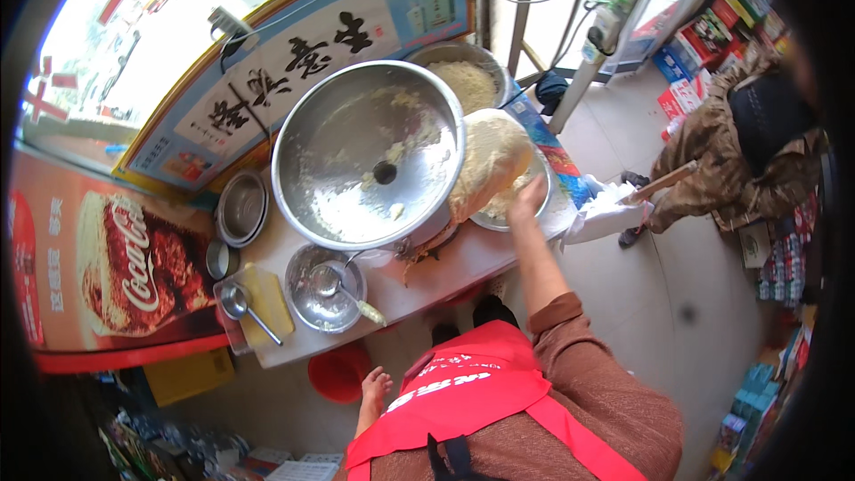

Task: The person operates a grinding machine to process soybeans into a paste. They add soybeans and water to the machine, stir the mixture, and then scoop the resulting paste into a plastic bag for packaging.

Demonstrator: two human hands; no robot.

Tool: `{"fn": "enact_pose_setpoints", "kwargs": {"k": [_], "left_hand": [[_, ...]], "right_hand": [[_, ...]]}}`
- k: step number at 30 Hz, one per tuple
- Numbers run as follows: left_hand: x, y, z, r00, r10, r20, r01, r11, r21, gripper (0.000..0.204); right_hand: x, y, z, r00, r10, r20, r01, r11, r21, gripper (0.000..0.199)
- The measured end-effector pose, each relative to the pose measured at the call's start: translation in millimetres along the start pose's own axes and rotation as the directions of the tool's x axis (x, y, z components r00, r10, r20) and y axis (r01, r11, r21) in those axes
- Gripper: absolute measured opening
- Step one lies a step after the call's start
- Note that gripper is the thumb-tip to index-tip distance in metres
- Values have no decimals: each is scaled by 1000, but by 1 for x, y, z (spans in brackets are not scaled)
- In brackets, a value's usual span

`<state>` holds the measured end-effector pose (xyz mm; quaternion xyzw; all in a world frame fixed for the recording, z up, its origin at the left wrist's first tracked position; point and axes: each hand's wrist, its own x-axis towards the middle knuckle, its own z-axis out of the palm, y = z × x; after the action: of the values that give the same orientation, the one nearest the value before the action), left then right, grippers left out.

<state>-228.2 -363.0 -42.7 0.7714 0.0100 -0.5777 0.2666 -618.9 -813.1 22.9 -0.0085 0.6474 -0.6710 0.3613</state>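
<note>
A wide steel hopper bowl with a dark central hole stands on the worktable, pale crumbs stuck inside it. From its right side bulges a rounded, cream-coloured part, dusted with pale material. Below that part sits a metal basin holding pale crumbly stuff. My right hand reaches over this basin, close to the bulging part; its fingers are blurred and partly hidden. My left hand hangs low beside my red apron, fingers apart, holding nothing.
A steel bowl with a ladle, another ladle on a yellow board and stacked bowls are at the left. Behind the hopper is a basin of crumbs. A red bucket is below. A person stands at right.
</note>
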Motion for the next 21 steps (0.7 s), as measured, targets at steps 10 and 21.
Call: {"fn": "enact_pose_setpoints", "kwargs": {"k": [10, 21], "left_hand": [[1, 46, -4, 991, 63, 117, -56, 996, -64, 40], [28, 48, -37, 987, 69, 142, -88, 988, 129, 44]], "right_hand": [[-74, 29, 8, 640, 391, 662, -768, 350, 536, 107], [-66, 5, 15, 636, 72, 768, -745, 315, 587, 91]]}}
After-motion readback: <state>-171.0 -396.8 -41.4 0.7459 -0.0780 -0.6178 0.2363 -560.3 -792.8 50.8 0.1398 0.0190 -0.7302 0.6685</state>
